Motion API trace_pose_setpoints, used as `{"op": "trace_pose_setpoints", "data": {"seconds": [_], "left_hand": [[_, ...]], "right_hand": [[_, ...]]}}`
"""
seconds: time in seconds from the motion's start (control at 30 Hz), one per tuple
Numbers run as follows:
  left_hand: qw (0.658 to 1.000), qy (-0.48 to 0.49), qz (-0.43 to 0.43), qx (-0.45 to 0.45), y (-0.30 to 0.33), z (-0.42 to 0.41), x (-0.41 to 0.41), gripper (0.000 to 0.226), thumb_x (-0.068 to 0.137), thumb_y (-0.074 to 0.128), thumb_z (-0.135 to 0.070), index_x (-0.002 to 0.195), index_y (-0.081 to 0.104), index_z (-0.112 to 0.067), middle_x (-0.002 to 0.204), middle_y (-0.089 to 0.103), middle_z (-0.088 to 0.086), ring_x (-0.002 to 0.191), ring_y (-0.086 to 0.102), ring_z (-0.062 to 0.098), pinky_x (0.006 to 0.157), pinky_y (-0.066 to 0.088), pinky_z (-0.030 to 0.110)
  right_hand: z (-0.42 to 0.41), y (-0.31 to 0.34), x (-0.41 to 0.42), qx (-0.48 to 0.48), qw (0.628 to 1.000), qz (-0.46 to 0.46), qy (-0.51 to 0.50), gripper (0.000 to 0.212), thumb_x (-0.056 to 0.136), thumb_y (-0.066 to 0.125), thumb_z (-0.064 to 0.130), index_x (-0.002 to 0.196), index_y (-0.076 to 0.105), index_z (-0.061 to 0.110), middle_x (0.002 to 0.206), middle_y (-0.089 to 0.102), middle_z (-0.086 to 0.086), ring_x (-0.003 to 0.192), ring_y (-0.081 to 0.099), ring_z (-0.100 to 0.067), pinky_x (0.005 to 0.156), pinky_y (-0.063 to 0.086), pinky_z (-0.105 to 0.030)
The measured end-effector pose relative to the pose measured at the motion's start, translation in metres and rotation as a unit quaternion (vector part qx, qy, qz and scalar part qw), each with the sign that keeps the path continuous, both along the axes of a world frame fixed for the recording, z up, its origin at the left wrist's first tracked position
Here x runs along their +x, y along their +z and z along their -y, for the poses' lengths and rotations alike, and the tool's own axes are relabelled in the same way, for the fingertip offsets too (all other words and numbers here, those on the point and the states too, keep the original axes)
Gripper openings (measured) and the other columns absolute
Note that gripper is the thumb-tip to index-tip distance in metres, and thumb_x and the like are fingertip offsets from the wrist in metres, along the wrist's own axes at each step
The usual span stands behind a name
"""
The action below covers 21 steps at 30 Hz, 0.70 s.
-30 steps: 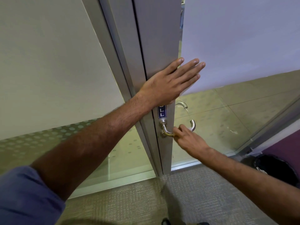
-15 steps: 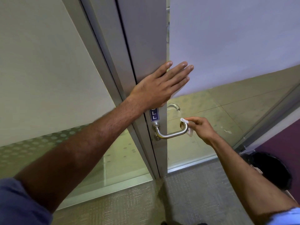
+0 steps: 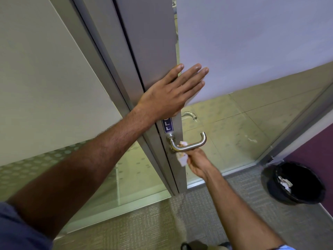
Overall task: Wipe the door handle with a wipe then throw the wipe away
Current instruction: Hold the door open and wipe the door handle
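Note:
A brushed steel lever handle (image 3: pixel 196 144) juts from the edge stile of a glass door (image 3: pixel 155 51), under a blue PULL sticker. My right hand (image 3: pixel 197 162) is just below the handle's bar and holds a crumpled white wipe (image 3: pixel 182 158) wrapped around the bar near its root, with a scrap showing above it. My left hand (image 3: pixel 173 92) lies flat, fingers spread, against the door edge above the sticker.
A black-lined waste bin (image 3: pixel 295 183) with white scraps inside stands on the carpet at the lower right, by a purple wall. Frosted glass panels (image 3: pixel 45 69) flank the door on the left. A second handle (image 3: pixel 189 115) shows through the glass.
My right hand has slid the wipe from the handle's outer bend back along the bar toward the door, dropping under it. My left hand stays flat on the door edge.

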<state>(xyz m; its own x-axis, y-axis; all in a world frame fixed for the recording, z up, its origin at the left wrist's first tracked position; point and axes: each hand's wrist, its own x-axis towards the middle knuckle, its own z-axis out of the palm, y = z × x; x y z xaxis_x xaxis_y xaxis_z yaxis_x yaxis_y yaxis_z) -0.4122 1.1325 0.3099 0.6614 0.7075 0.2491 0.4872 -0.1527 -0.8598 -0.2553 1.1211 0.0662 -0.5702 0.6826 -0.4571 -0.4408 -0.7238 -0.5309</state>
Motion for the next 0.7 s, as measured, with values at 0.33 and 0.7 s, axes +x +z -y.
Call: {"op": "trace_pose_setpoints", "data": {"seconds": [0.33, 0.7], "left_hand": [[1.000, 0.000, 0.006, -0.002, -0.001, -0.003, -0.001, 0.069, 0.104, 0.041, -0.029, 0.168, 0.019, -0.011, 0.175, 0.009, 0.015, 0.161, 0.013, 0.033, 0.128, 0.012, 0.052], [1.000, 0.003, 0.009, -0.007, -0.001, -0.001, -0.002, 0.067, 0.106, 0.037, -0.025, 0.168, 0.016, -0.010, 0.175, 0.006, 0.016, 0.162, 0.010, 0.033, 0.129, 0.010, 0.052]], "right_hand": [[0.031, 0.004, -0.065, -0.260, 0.938, -0.177, -0.144, 0.028, 0.098, 0.042, -0.009, 0.091, 0.070, -0.012, 0.090, 0.074, -0.023, 0.075, 0.076, -0.027, 0.067, 0.062, -0.030], [0.034, 0.014, -0.017, -0.209, 0.964, -0.122, -0.107, 0.023, 0.094, 0.046, -0.014, 0.110, 0.061, -0.009, 0.092, 0.073, -0.027, 0.077, 0.076, -0.029, 0.076, 0.060, -0.033]]}}
